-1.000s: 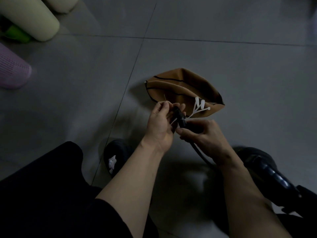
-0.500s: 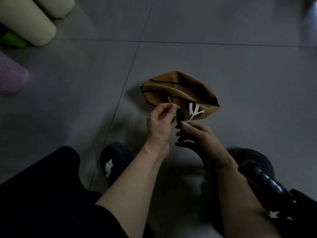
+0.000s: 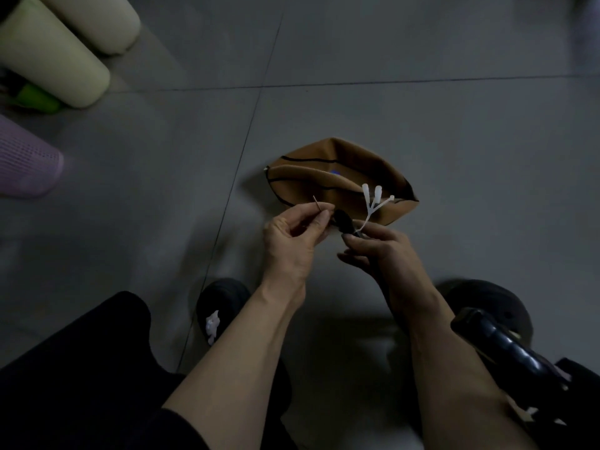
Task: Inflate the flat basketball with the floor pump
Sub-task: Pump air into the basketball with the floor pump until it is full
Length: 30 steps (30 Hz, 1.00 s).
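The flat brown basketball (image 3: 328, 177) lies crumpled on the grey tiled floor just beyond my hands. My left hand (image 3: 293, 237) pinches a thin metal inflation needle (image 3: 317, 203) between thumb and fingers, its tip pointing up and left. My right hand (image 3: 378, 248) grips the black pump hose nozzle (image 3: 343, 220), and a white sprue of plastic adapters (image 3: 373, 201) sticks up from that grip. Needle and nozzle are close but apart. The black pump handle (image 3: 506, 347) is at the lower right.
Two pale green cylinders (image 3: 55, 56) and a green object lie at the top left, with a purple mesh basket (image 3: 26, 164) below them. My black shoes (image 3: 224, 303) stand on the floor beneath my arms, and my dark-clothed knee fills the lower left.
My left hand has drawn the needle away from the nozzle and to the left. The view has shifted slightly, and the right hand still holds the nozzle.
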{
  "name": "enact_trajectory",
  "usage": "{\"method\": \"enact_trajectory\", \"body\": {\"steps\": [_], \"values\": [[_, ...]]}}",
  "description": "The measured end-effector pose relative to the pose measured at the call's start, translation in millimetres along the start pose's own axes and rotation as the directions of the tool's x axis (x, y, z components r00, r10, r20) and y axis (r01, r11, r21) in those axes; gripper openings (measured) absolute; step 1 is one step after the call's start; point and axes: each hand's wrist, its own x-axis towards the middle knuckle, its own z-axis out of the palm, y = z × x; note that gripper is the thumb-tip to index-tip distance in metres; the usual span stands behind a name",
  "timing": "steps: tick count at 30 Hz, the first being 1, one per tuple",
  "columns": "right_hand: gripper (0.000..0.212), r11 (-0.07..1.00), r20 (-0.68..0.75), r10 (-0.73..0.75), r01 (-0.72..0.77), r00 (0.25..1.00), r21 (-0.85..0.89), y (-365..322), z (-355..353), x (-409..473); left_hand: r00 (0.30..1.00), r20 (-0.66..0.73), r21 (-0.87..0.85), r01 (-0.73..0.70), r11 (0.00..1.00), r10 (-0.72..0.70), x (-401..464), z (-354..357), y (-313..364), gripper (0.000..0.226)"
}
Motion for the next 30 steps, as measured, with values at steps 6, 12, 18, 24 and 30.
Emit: {"method": "enact_trajectory", "body": {"steps": [6,12,18,24,30], "values": [[0.022,0.990,0.049,-0.029,0.035,0.998,-0.135,3.5,6.0,0.0,0.998,-0.030,-0.064,0.056,0.996,-0.058,0.9,7.0,-4.7,0.015],[0.021,0.993,-0.028,0.071,-0.073,0.997,-0.093,5.1,0.0,5.5,0.987,-0.067,-0.195,0.131,0.972,-0.147,3.5,1.6,-8.1,0.015],[0.021,0.986,-0.061,0.157,-0.160,0.986,-0.047,6.2,-2.6,7.9,0.980,-0.171,-0.149,0.081,0.986,-0.106,2.8,4.8,-11.8,0.015],[0.007,0.983,-0.148,0.080,-0.103,0.986,-0.150,6.5,5.0,8.2,0.977,-0.150,-0.109,0.139,0.984,-0.154,-1.3,11.6,-23.7,0.013],[0.024,0.617,-0.252,-0.509,0.145,0.823,-0.773,20.6,33.1,12.6,0.952,-0.194,-0.166,0.207,0.964,-0.237,0.7,24.7,-24.4,0.011]]}}
